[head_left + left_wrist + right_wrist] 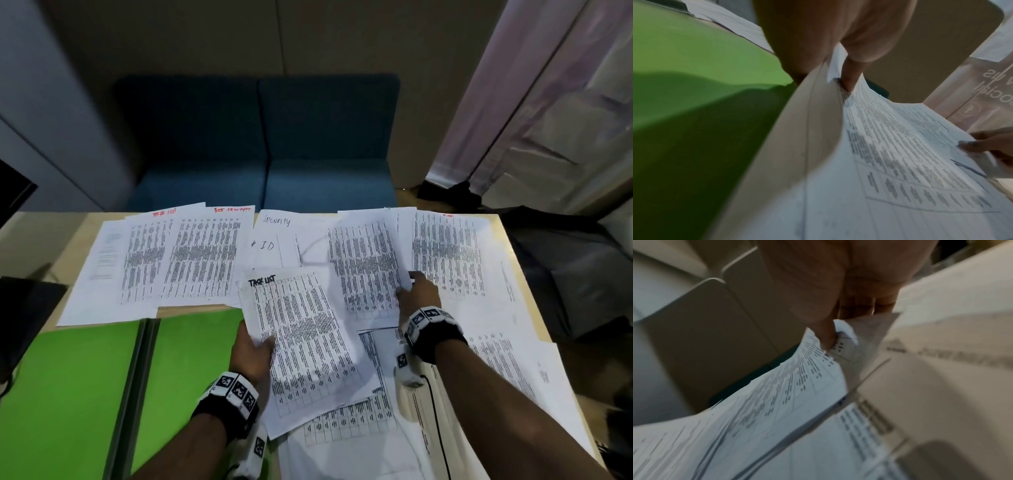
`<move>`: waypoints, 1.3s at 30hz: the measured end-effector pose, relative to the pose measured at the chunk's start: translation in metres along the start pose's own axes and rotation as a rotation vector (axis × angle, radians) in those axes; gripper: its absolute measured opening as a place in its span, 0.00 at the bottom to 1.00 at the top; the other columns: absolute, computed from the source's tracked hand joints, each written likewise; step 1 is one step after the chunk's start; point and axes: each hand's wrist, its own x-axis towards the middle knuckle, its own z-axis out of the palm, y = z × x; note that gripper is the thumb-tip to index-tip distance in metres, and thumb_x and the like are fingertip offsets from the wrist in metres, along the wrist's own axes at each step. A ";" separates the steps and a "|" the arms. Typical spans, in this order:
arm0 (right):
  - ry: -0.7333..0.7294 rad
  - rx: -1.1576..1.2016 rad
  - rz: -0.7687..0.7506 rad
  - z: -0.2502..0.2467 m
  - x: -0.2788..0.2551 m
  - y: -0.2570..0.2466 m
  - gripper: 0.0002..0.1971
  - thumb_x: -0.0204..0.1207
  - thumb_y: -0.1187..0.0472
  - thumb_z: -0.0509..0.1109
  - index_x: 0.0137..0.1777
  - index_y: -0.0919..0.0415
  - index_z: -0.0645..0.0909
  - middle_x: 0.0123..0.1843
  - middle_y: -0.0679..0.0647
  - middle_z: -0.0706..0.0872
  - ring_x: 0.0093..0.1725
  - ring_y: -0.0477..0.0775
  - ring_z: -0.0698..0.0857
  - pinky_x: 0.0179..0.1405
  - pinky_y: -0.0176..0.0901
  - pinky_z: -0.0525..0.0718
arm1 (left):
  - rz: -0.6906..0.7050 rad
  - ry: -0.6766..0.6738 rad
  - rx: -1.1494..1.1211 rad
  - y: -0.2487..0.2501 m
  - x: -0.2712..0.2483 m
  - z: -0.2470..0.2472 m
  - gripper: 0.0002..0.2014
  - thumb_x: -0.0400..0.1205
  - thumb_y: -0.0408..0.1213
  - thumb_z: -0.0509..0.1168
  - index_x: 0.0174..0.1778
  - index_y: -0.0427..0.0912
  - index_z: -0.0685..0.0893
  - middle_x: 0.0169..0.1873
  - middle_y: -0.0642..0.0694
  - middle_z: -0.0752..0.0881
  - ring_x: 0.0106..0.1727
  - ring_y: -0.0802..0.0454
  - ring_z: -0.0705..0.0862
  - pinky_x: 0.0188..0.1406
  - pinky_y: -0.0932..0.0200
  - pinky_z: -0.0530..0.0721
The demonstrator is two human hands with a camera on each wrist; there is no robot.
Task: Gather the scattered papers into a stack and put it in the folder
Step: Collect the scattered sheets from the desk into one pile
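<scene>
Printed sheets lie scattered over the wooden table (73,233). An open green folder (78,383) lies flat at the near left. My left hand (253,346) grips a small stack of papers (301,339) headed "TASK LIST", thumb on top, raised beside the folder (694,81); the left wrist view shows the thumb (851,71) pinching that stack's (890,146) edge. My right hand (416,291) pinches the near corner of a printed sheet (366,263) at the middle right. In the right wrist view the thumb (824,331) clamps that sheet's (787,394) corner, which is lifted.
Two table-print sheets with red headings (202,253) lie at the far left, handwritten "Security / ID" pages (274,240) in the middle, more sheets (445,253) at the far right and near right (496,370). A blue sofa (260,147) stands behind the table. A black cable (436,411) runs over the near papers.
</scene>
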 end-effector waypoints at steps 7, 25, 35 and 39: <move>0.087 -0.027 0.015 -0.030 -0.005 0.007 0.11 0.82 0.55 0.64 0.53 0.62 0.83 0.42 0.59 0.86 0.38 0.58 0.82 0.38 0.42 0.76 | -0.048 0.022 -0.046 -0.008 0.004 -0.009 0.20 0.80 0.29 0.66 0.67 0.38 0.71 0.47 0.42 0.83 0.48 0.45 0.84 0.45 0.56 0.83; 0.040 -0.241 0.157 0.022 -0.008 -0.016 0.40 0.69 0.44 0.76 0.72 0.70 0.66 0.69 0.67 0.72 0.69 0.67 0.72 0.64 0.63 0.76 | -0.125 0.097 -0.144 -0.014 -0.010 -0.029 0.26 0.82 0.22 0.61 0.76 0.33 0.63 0.66 0.33 0.78 0.60 0.42 0.77 0.57 0.59 0.71; 0.068 -0.512 0.032 0.054 -0.024 -0.028 0.35 0.71 0.45 0.74 0.68 0.69 0.68 0.66 0.64 0.72 0.67 0.65 0.72 0.61 0.59 0.78 | -0.156 0.092 -0.155 -0.025 -0.005 -0.030 0.33 0.81 0.22 0.62 0.81 0.37 0.57 0.73 0.33 0.72 0.72 0.37 0.73 0.63 0.60 0.66; 0.045 -0.416 0.064 0.054 -0.021 -0.034 0.37 0.68 0.51 0.79 0.69 0.70 0.66 0.67 0.66 0.71 0.68 0.67 0.72 0.62 0.58 0.79 | -0.211 0.071 -0.107 -0.031 0.001 -0.033 0.30 0.81 0.25 0.63 0.79 0.36 0.60 0.70 0.31 0.75 0.70 0.34 0.75 0.69 0.45 0.74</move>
